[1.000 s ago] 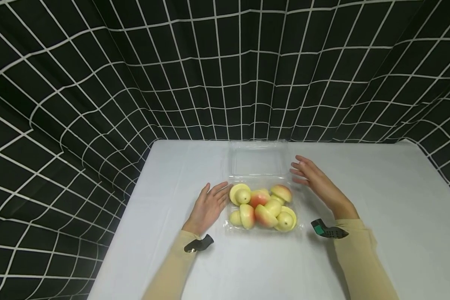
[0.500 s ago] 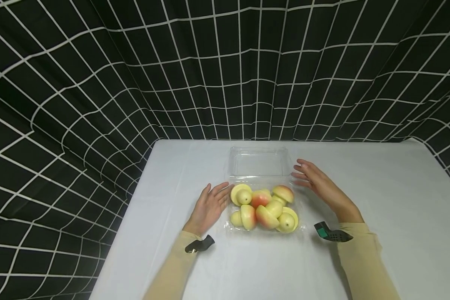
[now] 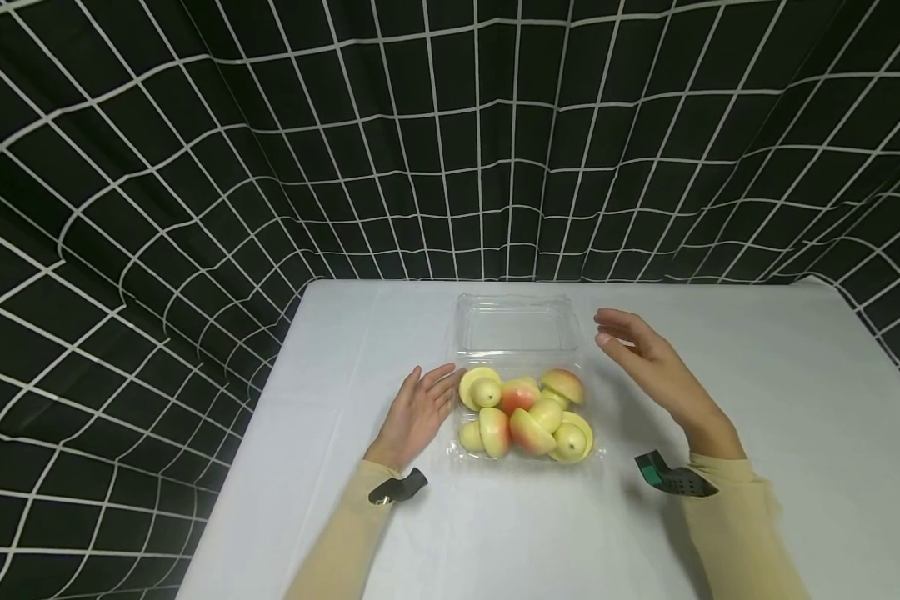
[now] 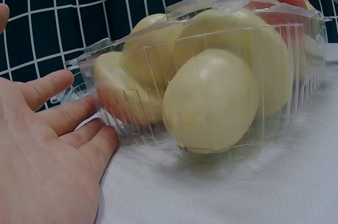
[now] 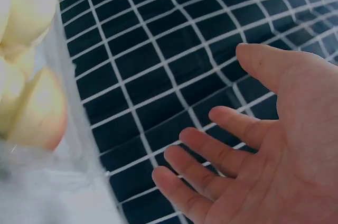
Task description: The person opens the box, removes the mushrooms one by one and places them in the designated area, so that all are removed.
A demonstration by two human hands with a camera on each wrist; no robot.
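A clear plastic clamshell box (image 3: 521, 461) lies with its lid (image 3: 517, 327) folded back on the far side. Several mushroom-shaped pieces (image 3: 532, 432), pale yellow with red-orange on the caps, fill its base. My left hand (image 3: 416, 417) rests at the box's left side, palm up and fingers extended. In the left wrist view, the fingertips of that left hand (image 4: 58, 150) are right at the box's corner. Off to the right of the lid, my right hand (image 3: 648, 362) is raised, holding nothing. Its fingers (image 5: 203, 152) are loosely spread in the right wrist view.
A white cloth (image 3: 525, 533) covers the table under the box. Black curtains with a white grid (image 3: 495, 142) stand behind the table and along both sides. Each sleeve has a dark device (image 3: 675, 477) at the wrist.
My right hand has drawn a little away from the box's right side and turned, so its thumb now shows in front. The left hand and the box have stayed in place.
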